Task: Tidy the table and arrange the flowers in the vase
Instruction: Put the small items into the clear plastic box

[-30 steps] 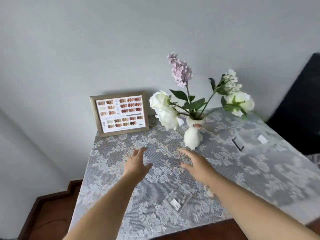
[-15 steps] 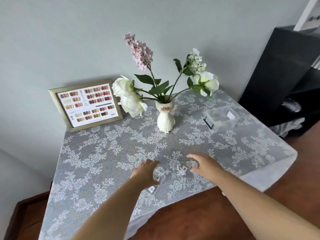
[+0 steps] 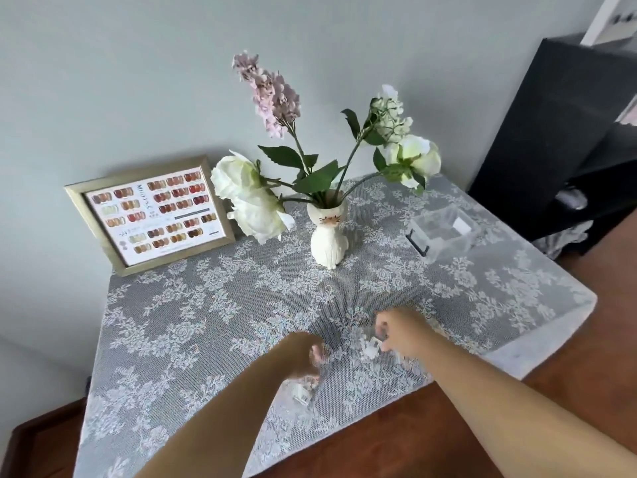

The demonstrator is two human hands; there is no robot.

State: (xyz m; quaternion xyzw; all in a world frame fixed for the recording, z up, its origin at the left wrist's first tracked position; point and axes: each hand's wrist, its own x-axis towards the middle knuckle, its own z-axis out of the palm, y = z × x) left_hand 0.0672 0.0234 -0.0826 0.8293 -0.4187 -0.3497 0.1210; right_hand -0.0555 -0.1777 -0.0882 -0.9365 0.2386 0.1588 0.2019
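White vase (image 3: 328, 236) (flowers in) stands beyond both hands (image 3: 401, 334).

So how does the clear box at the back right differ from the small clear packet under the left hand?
The clear box is larger and boxy with upright walls; the small packet is much smaller and looks flat. The box stands alone, untouched, right of the cat vase; the packet lies near the front edge with the left hand closing on it. The box has a dark tab on its front. Both are transparent, carry a white label, and rest on the lace tablecloth.
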